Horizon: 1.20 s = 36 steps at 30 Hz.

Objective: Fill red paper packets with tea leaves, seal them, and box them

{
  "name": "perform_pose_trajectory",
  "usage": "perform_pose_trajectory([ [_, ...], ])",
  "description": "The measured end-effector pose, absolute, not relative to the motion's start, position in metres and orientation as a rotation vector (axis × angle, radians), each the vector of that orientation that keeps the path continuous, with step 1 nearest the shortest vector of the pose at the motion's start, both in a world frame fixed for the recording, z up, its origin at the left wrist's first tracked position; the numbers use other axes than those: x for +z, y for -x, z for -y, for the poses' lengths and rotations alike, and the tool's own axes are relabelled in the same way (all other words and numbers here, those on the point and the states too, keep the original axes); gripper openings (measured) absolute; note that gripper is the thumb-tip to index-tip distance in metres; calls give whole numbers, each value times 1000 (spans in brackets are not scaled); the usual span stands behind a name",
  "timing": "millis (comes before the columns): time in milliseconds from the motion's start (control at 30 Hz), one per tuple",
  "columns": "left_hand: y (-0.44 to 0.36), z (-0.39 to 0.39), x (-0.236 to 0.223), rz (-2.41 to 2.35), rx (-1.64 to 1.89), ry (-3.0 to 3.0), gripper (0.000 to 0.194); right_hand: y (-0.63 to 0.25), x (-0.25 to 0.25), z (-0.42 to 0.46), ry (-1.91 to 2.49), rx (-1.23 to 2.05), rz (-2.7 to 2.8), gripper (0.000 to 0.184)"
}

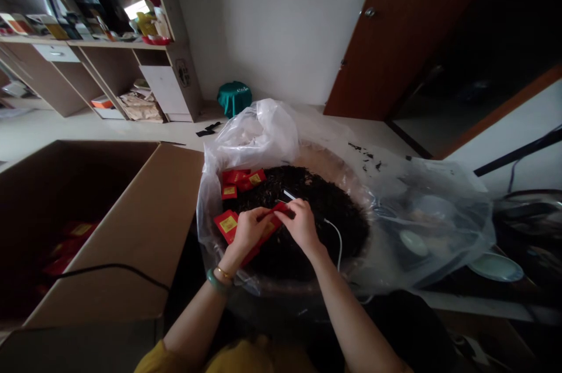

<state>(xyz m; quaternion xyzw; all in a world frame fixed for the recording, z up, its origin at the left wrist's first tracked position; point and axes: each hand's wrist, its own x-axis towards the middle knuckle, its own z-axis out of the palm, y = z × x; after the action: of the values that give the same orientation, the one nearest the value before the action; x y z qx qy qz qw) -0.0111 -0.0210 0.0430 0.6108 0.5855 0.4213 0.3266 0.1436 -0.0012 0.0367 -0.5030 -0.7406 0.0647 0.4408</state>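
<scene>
My left hand [249,229] and my right hand [302,225] meet over a heap of dark dried leaves [316,250]. Both sets of fingers pinch the edge of a small red packet [279,208]. The leaves fill a wide round basket [340,168] lined with clear plastic [272,127]. More red packets with yellow labels [228,224] lie by my left hand and at the heap's far left. Just beyond my fingers shows a slim white-and-metal item [288,194], whose kind I cannot make out. A white cable [340,239] curves over the leaves on the right.
An open cardboard box [178,203] with red packets inside stands at the left. Behind the basket are a green-covered bin [235,99] and scattered leaf bits on the floor. Plastic sheeting [434,226] and a pale dish [496,267] lie right. Shelves and a brown door [364,57] stand behind.
</scene>
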Motion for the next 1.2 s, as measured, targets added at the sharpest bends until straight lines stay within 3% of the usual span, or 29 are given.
perform_pose_trajectory([
  [133,15,19,44,-1543,1009,-1709,14,-150,48,3,1216,192,2037,28],
  [300,22,16,43,-1472,1059,-1685,20,-156,48,10,1232,312,1917,22],
  [500,27,14,32,-1376,1133,-1363,31,-160,43,13,1178,863,1835,18],
  [633,24,15,32,-1353,1113,-1408,33,-160,42,12,1171,1167,1821,27],
  [933,21,16,30,-1344,1221,-1333,40,-162,42,12,1178,1213,1789,38],
  [1200,24,10,33,-1433,1230,-1340,39,-162,49,15,1033,1636,1582,52],
])
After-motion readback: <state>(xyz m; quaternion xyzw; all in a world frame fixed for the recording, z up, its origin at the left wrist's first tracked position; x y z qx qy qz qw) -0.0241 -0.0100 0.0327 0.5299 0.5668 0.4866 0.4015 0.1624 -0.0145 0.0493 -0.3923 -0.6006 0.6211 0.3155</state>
